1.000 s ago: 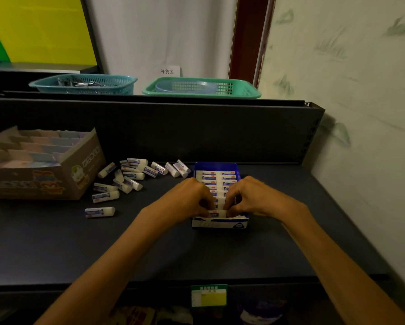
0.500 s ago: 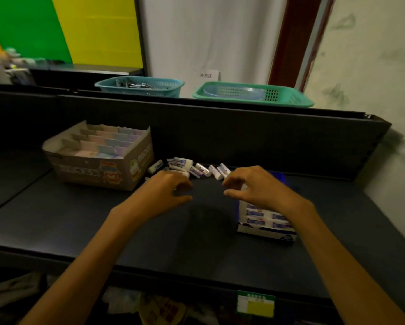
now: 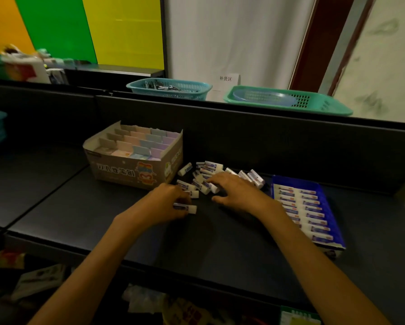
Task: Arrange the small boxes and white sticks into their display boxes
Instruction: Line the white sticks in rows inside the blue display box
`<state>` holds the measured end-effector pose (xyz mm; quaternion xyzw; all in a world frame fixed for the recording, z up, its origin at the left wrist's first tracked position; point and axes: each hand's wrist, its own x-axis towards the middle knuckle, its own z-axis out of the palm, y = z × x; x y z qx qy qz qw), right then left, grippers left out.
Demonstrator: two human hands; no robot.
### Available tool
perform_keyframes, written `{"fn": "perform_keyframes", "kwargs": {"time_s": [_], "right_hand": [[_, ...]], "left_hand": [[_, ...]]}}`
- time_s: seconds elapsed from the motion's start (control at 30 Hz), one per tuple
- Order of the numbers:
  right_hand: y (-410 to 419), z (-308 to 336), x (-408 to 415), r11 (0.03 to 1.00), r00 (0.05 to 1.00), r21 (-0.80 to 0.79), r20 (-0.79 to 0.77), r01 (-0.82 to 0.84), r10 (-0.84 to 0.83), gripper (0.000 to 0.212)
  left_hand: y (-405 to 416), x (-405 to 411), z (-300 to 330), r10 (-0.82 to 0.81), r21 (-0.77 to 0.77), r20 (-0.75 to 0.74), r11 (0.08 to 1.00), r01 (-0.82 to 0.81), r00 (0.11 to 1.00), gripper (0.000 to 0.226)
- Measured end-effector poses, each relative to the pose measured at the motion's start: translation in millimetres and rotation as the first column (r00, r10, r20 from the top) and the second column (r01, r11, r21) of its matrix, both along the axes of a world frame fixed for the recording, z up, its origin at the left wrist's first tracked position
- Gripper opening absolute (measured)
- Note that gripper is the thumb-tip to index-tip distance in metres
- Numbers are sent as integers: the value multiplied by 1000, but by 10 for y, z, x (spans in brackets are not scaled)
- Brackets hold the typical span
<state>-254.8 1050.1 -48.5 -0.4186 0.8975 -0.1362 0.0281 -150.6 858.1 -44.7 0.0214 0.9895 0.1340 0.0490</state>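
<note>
my left hand (image 3: pixel 166 202) is curled down over one white stick (image 3: pixel 185 208) at the near edge of the loose pile (image 3: pixel 210 178); its grip looks closed on that stick, thumb under and fingers over, though the fingers hide most of the contact. i take this one first because it lies apart from the rest, so nothing else rolls when it lifts. my right hand (image 3: pixel 234 192) lies flat over the middle of the pile, fingers spread and relaxed, holding nothing i can see; i judge it is there to steady or rake the sticks toward me.

the pile lies on the dark shelf (image 3: pixel 79 214) between the two display boxes, which keeps either reach short. the blue box (image 3: pixel 330 221) sits just to my right, its rows of sticks lying crosswise and packed side by side, with little room left that i can see. the cardboard box (image 3: pixel 135 170) stands to the left of the pile, its stepped slots holding pastel small boxes; it looks already filled.

what remains, as i read it, is the loose sticks. they are round and smooth, so they will roll if nudged, and i should lift them, not drag them.
</note>
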Motion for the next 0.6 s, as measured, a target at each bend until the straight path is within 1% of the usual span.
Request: {"fn": "perform_keyframes", "kwargs": {"time_s": [0.13,0.23,0.33,0.47,0.53,0.6], "right_hand": [[-55,-35,-6,997,1000,70,-1,29,-29,56],[-54,-47,-23,995,999,85,11,52,-53,49],[-9,-42,-42,994,996,66,7,85,-86,39],[85,-33,-50,989,989,39,-42,142,-141,21],[105,-43,-40,987,987,22,-40,157,-156,20],[109,-62,-28,986,985,-3,-31,168,-168,24]], "left_hand": [[-39,-50,-37,-26,6,42,1000,26,999,32],[-51,-63,-39,-43,41,28,998,42,999,29],[-53,-71,-30,-66,72,-20,995,67,998,27],[-16,-91,6,-93,85,-93,991,101,991,33],[12,-99,17,-104,74,-116,991,113,988,34],[45,-103,30,-129,80,-154,987,143,980,32]]}}
